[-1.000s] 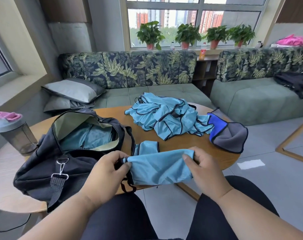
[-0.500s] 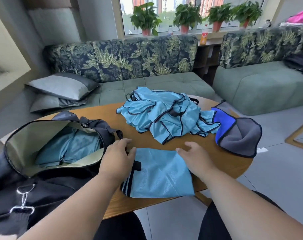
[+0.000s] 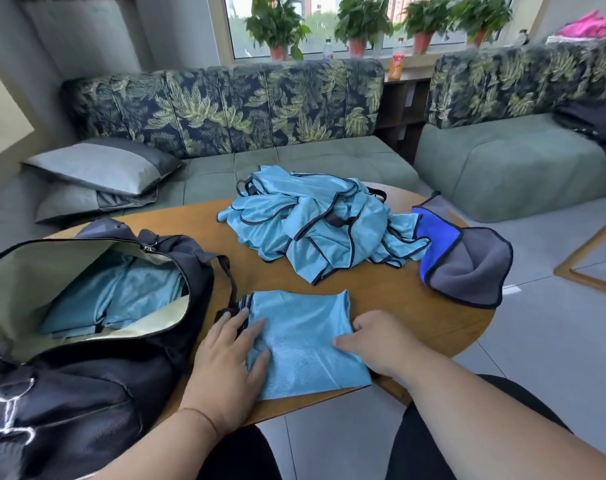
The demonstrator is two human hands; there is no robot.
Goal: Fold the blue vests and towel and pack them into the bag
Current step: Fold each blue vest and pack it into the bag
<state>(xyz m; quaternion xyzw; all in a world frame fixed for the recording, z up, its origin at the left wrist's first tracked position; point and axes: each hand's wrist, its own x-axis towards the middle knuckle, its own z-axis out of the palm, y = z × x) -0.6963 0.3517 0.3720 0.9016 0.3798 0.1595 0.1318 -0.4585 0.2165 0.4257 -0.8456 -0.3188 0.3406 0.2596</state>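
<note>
**Folded vest pressed flat beside the open bag**

A folded blue vest (image 3: 306,341) is laid on the near part of the round wooden table (image 3: 433,317), just right of the black bag (image 3: 86,393). The left hand (image 3: 225,368) is rested on the vest's left edge with its fingers (image 3: 249,332) held straight and lightly spread. The right hand (image 3: 377,341) is placed at the vest's right edge; its fingers are curled against the cloth, though whether a fold is gripped cannot be told. The bag is seen unzipped and wide open, with folded blue cloth (image 3: 114,299) already inside. A heap of unfolded vests (image 3: 312,230) is piled further back on the table, and a blue-and-grey towel (image 3: 467,261) is draped at the table's right edge, touching that heap.
</note>
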